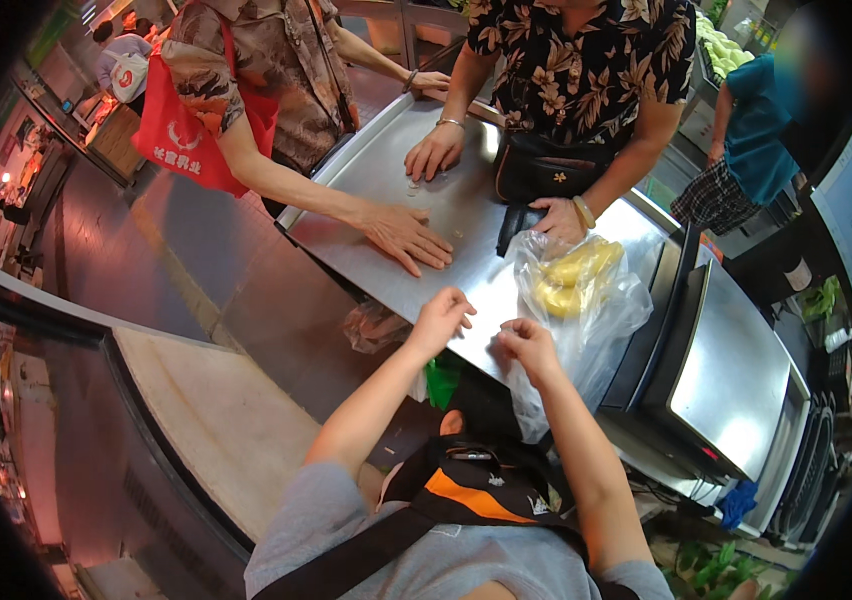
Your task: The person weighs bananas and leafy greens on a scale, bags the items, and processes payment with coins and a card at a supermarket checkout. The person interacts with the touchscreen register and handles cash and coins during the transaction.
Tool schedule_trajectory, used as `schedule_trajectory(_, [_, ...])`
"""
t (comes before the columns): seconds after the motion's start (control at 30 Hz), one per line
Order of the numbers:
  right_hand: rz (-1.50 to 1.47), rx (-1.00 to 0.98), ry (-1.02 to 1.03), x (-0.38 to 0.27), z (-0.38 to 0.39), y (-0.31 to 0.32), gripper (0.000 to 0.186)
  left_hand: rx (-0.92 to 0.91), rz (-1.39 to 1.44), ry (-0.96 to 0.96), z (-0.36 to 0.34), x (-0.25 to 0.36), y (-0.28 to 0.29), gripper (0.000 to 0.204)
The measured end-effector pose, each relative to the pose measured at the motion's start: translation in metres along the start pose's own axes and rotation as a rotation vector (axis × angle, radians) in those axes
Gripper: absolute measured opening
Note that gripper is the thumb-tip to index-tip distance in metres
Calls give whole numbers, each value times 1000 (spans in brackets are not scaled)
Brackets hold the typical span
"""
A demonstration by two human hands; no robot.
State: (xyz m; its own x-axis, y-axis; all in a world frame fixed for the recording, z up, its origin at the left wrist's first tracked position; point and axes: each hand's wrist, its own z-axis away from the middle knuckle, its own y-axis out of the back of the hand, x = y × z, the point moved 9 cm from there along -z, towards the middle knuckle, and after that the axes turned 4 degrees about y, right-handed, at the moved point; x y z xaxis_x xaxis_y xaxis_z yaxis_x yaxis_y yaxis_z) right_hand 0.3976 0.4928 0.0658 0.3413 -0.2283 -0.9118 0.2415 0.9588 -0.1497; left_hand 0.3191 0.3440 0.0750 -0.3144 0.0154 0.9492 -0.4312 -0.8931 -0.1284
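Observation:
Over the near edge of the metal counter (386,285), my left hand (441,320) is held with its fingers curled together. My right hand (529,347) is pinched closed beside a clear plastic bag (606,320). Whatever either hand holds, if anything, is too small or hidden to make out. Inside the bag lies yellow fruit (576,280) that looks like bananas. Across from me, one person's hand (408,237) lies flat on the counter. Another person's hand (434,152) rests near small coin-like pieces (413,186); that person's other hand (563,220) is by a dark wallet (518,230).
A scale-like machine with a metal plate (731,370) stands at the right, near a screen (846,215). A red shoulder bag (191,130) hangs from the person at left. A pale board (206,420) lies at my left. Another person (756,130) stands back right.

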Motion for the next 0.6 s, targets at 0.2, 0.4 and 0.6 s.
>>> schedule_trajectory(0.2, [115, -66, 197, -32, 56, -12, 19, 57, 643, 234, 74, -32, -65, 21])
schedule_trajectory(0.4, [345, -108, 316, -52, 118, 2, 17, -55, 941, 356, 121, -48, -130, 25])
schedule_trajectory(0.6, [655, -10, 570, -73, 167, 42, 22, -175, 1087, 312, 144, -54, -191, 21])
